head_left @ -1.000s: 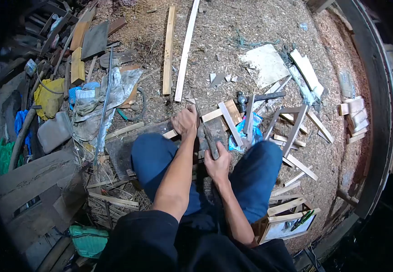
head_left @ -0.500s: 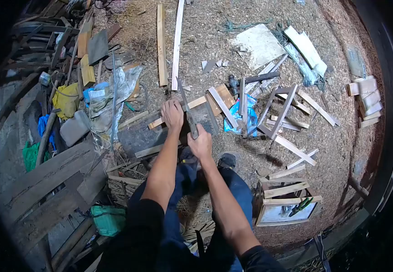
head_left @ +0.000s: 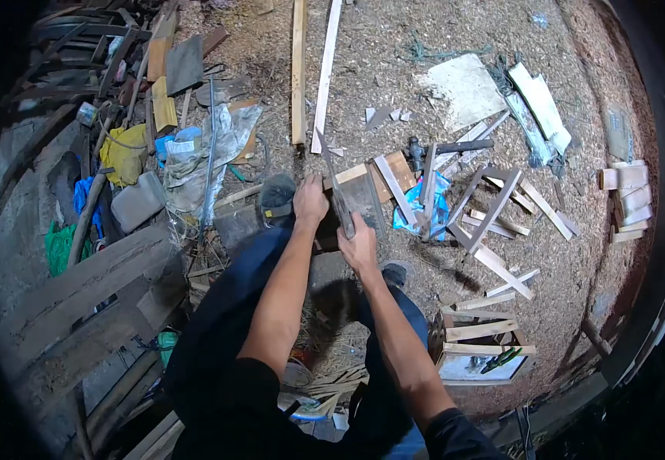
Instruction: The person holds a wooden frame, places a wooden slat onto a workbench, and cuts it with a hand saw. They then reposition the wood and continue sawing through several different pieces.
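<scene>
My right hand (head_left: 358, 244) is wrapped around the handle of a handsaw (head_left: 335, 184), whose blade points away from me. The blade crosses a pale wooden strip (head_left: 352, 175), lying over a dark board (head_left: 359, 201). Just left of the saw, my left hand (head_left: 311, 202) has its fingers curled over the strip, hiding its left end. My left shoe (head_left: 277, 195) is up on the board beside that hand. My other shoe (head_left: 395, 274) stands on the ground behind the saw hand.
Right of the board lie a hammer (head_left: 451, 146), a blue plastic bag (head_left: 432, 201) and a nailed wooden frame (head_left: 493, 211). Pliers (head_left: 501, 360) rest on a wooden box (head_left: 493, 349). Two long strips (head_left: 299, 73) stretch ahead over wood chips. Planks (head_left: 79, 295) and scrap crowd the left.
My left foot has come up onto the board next to my left hand. The view has shifted a little, while both hands stay at the strip and saw.
</scene>
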`<state>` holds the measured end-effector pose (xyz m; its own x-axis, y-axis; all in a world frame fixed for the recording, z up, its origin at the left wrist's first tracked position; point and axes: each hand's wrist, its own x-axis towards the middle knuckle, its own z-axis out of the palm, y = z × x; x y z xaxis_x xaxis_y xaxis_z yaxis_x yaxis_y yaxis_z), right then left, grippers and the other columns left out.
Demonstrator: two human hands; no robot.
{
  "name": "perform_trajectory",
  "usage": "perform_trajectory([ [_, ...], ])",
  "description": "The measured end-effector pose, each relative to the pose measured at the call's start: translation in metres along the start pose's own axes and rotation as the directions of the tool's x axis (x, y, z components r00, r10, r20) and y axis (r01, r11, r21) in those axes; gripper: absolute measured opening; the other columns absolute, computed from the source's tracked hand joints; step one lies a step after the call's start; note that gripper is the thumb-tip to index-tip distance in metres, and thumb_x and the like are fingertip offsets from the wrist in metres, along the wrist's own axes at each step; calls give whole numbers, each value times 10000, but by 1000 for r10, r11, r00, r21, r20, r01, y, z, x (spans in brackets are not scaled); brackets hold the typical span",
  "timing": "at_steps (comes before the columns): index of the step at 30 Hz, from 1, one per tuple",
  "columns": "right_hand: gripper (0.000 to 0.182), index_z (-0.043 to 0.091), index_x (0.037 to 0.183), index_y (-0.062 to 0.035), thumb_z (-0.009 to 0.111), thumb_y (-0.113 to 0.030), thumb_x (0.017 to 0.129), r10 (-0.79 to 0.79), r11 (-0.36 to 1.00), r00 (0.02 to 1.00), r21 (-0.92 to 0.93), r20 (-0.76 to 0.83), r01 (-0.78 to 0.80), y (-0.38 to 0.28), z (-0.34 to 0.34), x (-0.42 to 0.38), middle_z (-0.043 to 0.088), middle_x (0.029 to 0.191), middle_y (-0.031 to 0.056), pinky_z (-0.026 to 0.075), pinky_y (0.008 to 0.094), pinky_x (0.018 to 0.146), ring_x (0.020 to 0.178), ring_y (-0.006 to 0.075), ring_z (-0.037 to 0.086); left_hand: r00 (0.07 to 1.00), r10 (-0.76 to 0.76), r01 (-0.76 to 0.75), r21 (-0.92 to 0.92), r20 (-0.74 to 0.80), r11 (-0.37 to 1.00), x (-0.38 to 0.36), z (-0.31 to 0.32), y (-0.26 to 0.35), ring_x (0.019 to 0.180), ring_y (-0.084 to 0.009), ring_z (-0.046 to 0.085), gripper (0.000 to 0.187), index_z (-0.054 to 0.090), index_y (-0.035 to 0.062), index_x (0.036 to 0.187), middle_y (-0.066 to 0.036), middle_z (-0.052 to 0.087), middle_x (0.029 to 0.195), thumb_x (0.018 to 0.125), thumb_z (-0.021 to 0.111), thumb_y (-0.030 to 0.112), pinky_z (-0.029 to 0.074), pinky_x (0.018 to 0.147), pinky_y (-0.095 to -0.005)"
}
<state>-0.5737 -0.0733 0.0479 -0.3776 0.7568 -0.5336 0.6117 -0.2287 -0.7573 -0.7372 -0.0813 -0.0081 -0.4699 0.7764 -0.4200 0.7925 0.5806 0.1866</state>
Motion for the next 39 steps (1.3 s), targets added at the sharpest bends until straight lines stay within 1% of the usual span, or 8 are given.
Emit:
perform_trajectory([
  [3, 310, 541, 1033, -41, 662, -208, 802, 48, 998, 999, 27, 1, -48, -6, -4, -1, 627, 813, 298, 476, 541, 705, 842, 499, 591, 980, -201, 186, -436, 14, 881, 11, 5, 1, 1077, -414, 565, 296, 675, -33, 976, -251, 620, 1112, 855, 482, 156, 440, 958, -456],
  [6, 312, 551, 1025, -34, 670, -201, 791, 107, 994, 994, 16, -4, -107, -21, 2, 7, 624, 804, 296, 478, 534, 700, 836, 494, 592, 953, -301, 265, -415, -24, 870, 40, 17, -8, 995, -433, 605, 325, 671, -33, 1009, -271, 644, 1034, 884, 457, 178, 470, 912, -475],
  [10, 311, 561, 1013, -21, 674, -197, 783, 122, 992, 992, 32, -38, -121, -33, 2, 19, 620, 785, 292, 482, 525, 698, 821, 492, 594, 898, -425, 439, -195, 111, 877, 69, 24, 6, 921, -454, 646, 523, 704, -34, 928, -287, 658, 951, 963, 339, 340, 498, 860, -514],
  [14, 314, 567, 1026, -20, 668, -197, 786, 162, 986, 986, 47, -29, -160, -46, 3, 21, 628, 802, 297, 488, 520, 714, 828, 482, 606, 911, -346, 382, -144, 227, 913, 74, 26, -7, 967, -462, 622, 525, 685, -16, 913, -300, 647, 956, 977, 337, 372, 472, 856, -517],
  [21, 273, 563, 1014, -22, 644, -165, 796, 309, 951, 950, -25, 43, -309, -77, -4, 30, 628, 801, 311, 486, 527, 714, 811, 491, 613, 926, -347, 369, -149, 151, 917, 80, 37, -12, 900, -443, 652, 543, 717, -20, 842, -285, 661, 905, 957, 329, 342, 504, 830, -504],
  [28, 232, 557, 919, 0, 659, -159, 785, 192, 981, 981, 41, -12, -191, -63, 4, 35, 611, 754, 305, 482, 522, 666, 781, 493, 596, 949, -305, 313, -165, 75, 935, 79, 30, -9, 820, -430, 661, 537, 712, -4, 764, -285, 654, 809, 950, 340, 335, 512, 784, -500],
  [30, 245, 558, 909, 3, 675, -168, 778, 166, 986, 986, 26, -25, -166, -55, 6, 39, 614, 762, 297, 484, 512, 670, 799, 487, 593, 956, -279, 289, -137, 87, 948, 88, 39, -20, 868, -419, 658, 463, 704, 20, 865, -264, 666, 904, 960, 374, 332, 516, 778, -504],
  [39, 334, 593, 1036, -7, 699, -177, 769, 169, 985, 984, 32, -51, -168, -40, 20, 25, 637, 798, 274, 496, 507, 688, 804, 476, 607, 945, -303, 317, -112, 124, 942, 82, 41, -16, 849, -415, 650, 379, 689, 23, 818, -245, 666, 859, 920, 434, 285, 502, 782, -490],
])
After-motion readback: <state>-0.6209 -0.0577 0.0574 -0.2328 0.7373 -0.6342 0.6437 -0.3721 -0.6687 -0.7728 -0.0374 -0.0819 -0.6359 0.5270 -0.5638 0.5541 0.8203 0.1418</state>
